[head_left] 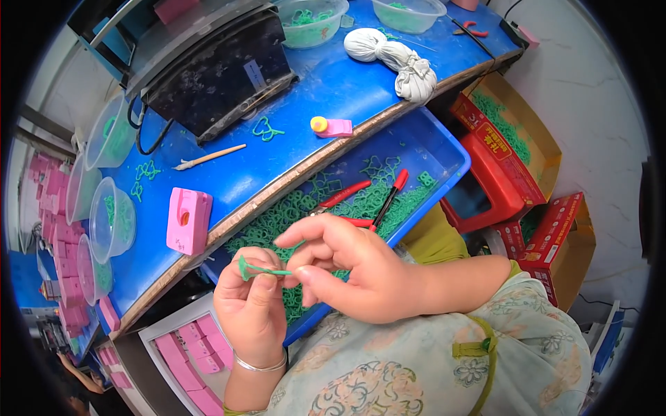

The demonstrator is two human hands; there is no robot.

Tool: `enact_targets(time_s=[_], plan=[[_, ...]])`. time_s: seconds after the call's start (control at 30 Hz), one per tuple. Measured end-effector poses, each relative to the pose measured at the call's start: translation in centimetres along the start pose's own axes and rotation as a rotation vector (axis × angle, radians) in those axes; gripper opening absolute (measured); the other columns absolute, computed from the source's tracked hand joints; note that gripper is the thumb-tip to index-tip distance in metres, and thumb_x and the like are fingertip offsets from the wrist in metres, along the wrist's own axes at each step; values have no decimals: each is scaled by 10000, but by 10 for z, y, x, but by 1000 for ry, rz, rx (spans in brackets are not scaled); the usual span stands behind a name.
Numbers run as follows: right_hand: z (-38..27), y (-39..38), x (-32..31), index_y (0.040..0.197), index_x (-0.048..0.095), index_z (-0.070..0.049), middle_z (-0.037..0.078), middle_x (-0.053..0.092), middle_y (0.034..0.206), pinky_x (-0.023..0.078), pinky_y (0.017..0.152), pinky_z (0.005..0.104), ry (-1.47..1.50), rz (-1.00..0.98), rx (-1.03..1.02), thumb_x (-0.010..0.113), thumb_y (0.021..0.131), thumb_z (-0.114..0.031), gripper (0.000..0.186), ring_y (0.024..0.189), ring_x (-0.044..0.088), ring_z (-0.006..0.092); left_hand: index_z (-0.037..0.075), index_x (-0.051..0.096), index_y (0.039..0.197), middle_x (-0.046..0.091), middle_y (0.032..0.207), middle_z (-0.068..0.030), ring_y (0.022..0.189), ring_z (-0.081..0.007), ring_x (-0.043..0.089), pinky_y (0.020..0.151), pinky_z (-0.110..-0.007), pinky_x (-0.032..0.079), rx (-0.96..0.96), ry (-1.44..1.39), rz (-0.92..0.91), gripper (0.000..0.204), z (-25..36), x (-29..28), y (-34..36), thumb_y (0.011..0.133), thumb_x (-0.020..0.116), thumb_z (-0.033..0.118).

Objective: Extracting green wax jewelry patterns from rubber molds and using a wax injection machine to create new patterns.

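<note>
A small green wax piece (244,269) with a flared end and a thin stem is held between my two hands, above the blue tray (436,125). The thumb and fingers of my left hand (253,301) pinch it near the flared end. On the stem's other end, my right hand (361,270) closes its thumb and fingertips. Beneath them the tray is full of loose green wax pieces (277,218). Red-handled pliers (343,195) and a red and black pen-like tool (390,200) lie on those pieces.
On the blue table (257,166) are a pink mold block (189,220), a yellow-capped pink item (331,127), a brush (211,157), a white cloth bundle (392,62) and a black machine (215,76). Clear bowls (112,218) stand left; red boxes (506,149) stand right. A drawer (163,340) holds pink blocks.
</note>
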State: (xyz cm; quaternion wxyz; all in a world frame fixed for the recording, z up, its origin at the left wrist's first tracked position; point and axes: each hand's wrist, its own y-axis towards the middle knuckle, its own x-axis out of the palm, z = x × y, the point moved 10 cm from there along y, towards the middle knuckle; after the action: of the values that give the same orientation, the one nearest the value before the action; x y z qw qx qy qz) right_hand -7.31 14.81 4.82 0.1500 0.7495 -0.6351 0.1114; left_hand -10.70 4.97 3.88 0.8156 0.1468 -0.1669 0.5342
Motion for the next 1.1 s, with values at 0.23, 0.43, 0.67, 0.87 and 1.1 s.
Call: enact_targets(time_s=[0.23, 0.43, 0.67, 0.87, 1.1], plan=[[-17, 5, 1, 844, 556, 15, 83, 552, 715, 430, 558, 280, -593, -21, -191, 513, 824, -64, 92, 617, 529, 160, 14, 530, 850, 510, 833, -58, 753, -133, 497, 662, -253, 429, -38, -19, 54, 81, -6, -7, -3, 804, 596, 17], [-18, 5, 2, 785, 552, 4, 86, 526, 654, 395, 525, 321, -668, 13, -272, 528, 796, -67, 76, 593, 515, 211, 19, 513, 846, 502, 833, -52, 741, -116, 485, 663, -234, 415, 14, 145, 101, 101, -5, -8, -3, 794, 599, 5], [61, -1, 10, 646, 497, -37, 24, 447, 529, 271, 393, 252, 417, -149, 503, 455, 838, -141, 223, 415, 373, 116, 51, 557, 793, 491, 817, -69, 706, -203, 509, 622, -311, 421, 877, 1229, -170, 155, 56, 53, -32, 686, 662, 12], [65, 1, -9, 682, 523, -36, 11, 423, 554, 336, 451, 202, 24, 36, 488, 512, 890, -333, 363, 497, 417, 87, 14, 535, 825, 525, 812, -101, 711, -218, 512, 626, -283, 418, 805, 1029, -31, 134, 64, 37, -22, 744, 641, 24], [-68, 16, -37, 834, 579, -40, 74, 578, 813, 455, 641, 290, -735, 168, -579, 634, 780, -44, 77, 742, 558, 162, -30, 505, 1111, 539, 1056, -180, 997, -348, 492, 891, -432, 359, 760, 1531, 52, 553, 65, 37, 1, 642, 755, 124]])
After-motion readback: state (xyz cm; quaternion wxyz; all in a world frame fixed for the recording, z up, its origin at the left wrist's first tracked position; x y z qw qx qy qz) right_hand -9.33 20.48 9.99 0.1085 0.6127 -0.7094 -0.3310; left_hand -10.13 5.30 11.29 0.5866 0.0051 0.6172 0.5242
